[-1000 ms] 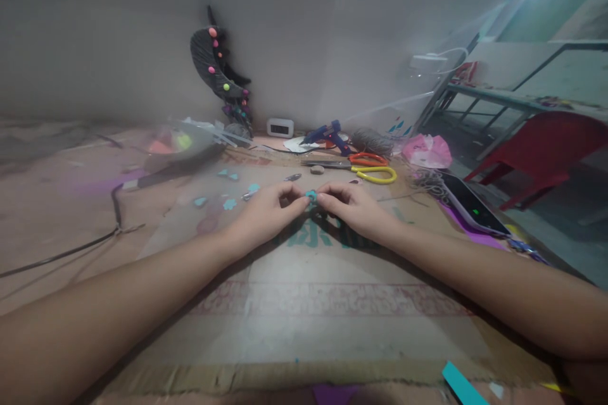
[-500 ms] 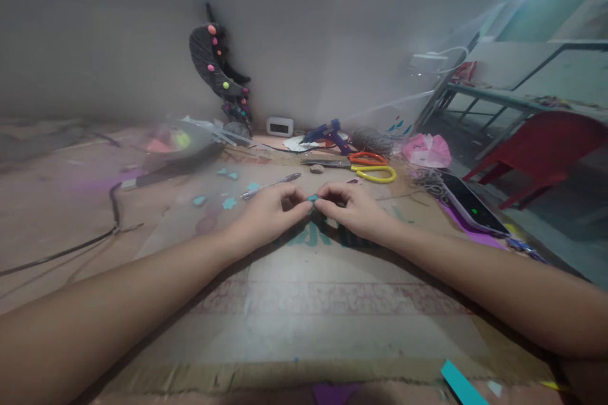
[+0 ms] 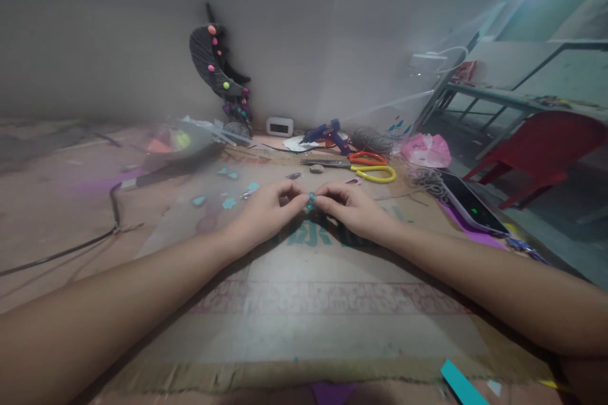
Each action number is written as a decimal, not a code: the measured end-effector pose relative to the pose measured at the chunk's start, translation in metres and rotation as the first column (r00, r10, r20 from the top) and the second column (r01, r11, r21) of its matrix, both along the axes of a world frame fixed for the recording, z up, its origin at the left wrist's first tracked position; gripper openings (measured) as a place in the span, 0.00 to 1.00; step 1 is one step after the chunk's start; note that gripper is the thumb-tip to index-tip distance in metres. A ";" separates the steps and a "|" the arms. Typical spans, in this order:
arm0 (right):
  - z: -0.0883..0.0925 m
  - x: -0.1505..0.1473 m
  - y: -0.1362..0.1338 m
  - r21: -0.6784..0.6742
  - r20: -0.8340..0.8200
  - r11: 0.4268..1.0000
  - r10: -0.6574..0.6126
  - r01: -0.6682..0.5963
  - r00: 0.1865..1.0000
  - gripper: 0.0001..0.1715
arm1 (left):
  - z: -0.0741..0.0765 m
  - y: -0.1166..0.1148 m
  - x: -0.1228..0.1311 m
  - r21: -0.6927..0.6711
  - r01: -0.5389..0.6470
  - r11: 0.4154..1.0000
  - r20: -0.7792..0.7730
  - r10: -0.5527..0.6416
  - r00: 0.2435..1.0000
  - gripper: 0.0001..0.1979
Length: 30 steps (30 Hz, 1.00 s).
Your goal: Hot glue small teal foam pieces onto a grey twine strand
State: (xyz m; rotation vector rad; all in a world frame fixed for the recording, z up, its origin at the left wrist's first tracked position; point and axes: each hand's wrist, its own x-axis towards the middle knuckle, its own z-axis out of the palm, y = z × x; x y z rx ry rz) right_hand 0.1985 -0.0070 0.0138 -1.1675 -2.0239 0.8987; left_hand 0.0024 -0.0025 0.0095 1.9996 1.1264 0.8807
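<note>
Between my fingertips, above the middle of the cardboard sheet (image 3: 304, 329), is a small teal flower-like cutout (image 3: 311, 200). My left hand (image 3: 278, 207) pinches it from the left, thumb against fingers. From the other side my right hand (image 3: 354, 210) pinches it too, so the fingertips nearly meet. To the left of my left hand lie flat teal flower cutouts (image 3: 229, 203) and a teal petal-shaped piece (image 3: 198, 200). A pen (image 3: 293, 176) is partly covered by my left hand.
Beyond my hands are scissors (image 3: 375, 171) with yellow and orange handles, a blue glue gun (image 3: 330, 134) and a small white clock (image 3: 280, 126). A phone (image 3: 472, 204) and pink bag (image 3: 426, 150) lie right. A black cable (image 3: 71, 247) crosses the left; a teal strip (image 3: 462, 383) lies near the front.
The teal piece has been turned in my fingertips and now stands more upright. My left hand has shifted slightly and covers more of the pen's middle.
</note>
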 end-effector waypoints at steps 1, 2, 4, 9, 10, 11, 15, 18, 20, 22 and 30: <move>0.000 0.000 0.000 -0.007 -0.013 1.000 0.002 -0.002 1.000 0.15 | 0.000 0.000 0.000 0.003 -0.011 1.000 0.004 0.011 1.000 0.13; -0.001 0.000 0.000 -0.011 -0.019 1.000 -0.001 0.001 1.000 0.15 | 0.000 0.000 0.000 0.006 -0.021 1.000 0.006 0.021 1.000 0.13; 0.000 0.000 0.000 -0.011 -0.009 1.000 -0.014 0.014 1.000 0.14 | 0.000 -0.001 0.000 0.010 -0.028 1.000 0.006 0.028 1.000 0.12; 0.001 -0.001 -0.001 0.002 0.039 0.999 -0.051 0.051 0.998 0.13 | 0.002 -0.001 0.000 -0.012 0.016 1.000 0.015 -0.015 1.000 0.13; 0.001 -0.001 -0.001 0.010 0.038 0.999 -0.054 0.053 0.998 0.13 | 0.002 -0.001 0.000 -0.013 0.016 1.000 0.017 -0.015 1.000 0.14; 0.001 -0.001 -0.001 0.017 0.036 0.998 -0.055 0.055 0.998 0.13 | 0.001 -0.001 0.000 -0.011 0.011 1.000 0.020 -0.010 1.000 0.14; 0.001 0.000 -0.001 0.041 0.053 0.998 -0.057 0.055 0.997 0.13 | 0.000 0.000 0.000 -0.008 -0.003 1.000 0.037 0.004 0.999 0.14; 0.001 0.001 -0.001 0.073 0.077 0.996 -0.053 0.047 0.996 0.13 | 0.001 -0.001 0.000 -0.020 0.003 1.000 0.019 -0.003 1.000 0.13; 0.001 0.001 -0.001 0.088 0.091 0.995 -0.047 0.039 0.995 0.13 | 0.002 -0.002 0.000 -0.017 0.006 1.000 0.000 -0.006 1.000 0.12; 0.002 0.000 -0.001 0.084 0.098 0.996 -0.041 0.032 0.994 0.12 | 0.003 -0.002 0.000 -0.010 0.011 1.000 -0.014 -0.011 1.000 0.12; 0.000 0.000 -0.001 0.038 0.029 0.999 -0.024 0.023 0.999 0.18 | 0.001 -0.001 0.000 -0.006 -0.027 1.000 0.015 0.027 1.000 0.12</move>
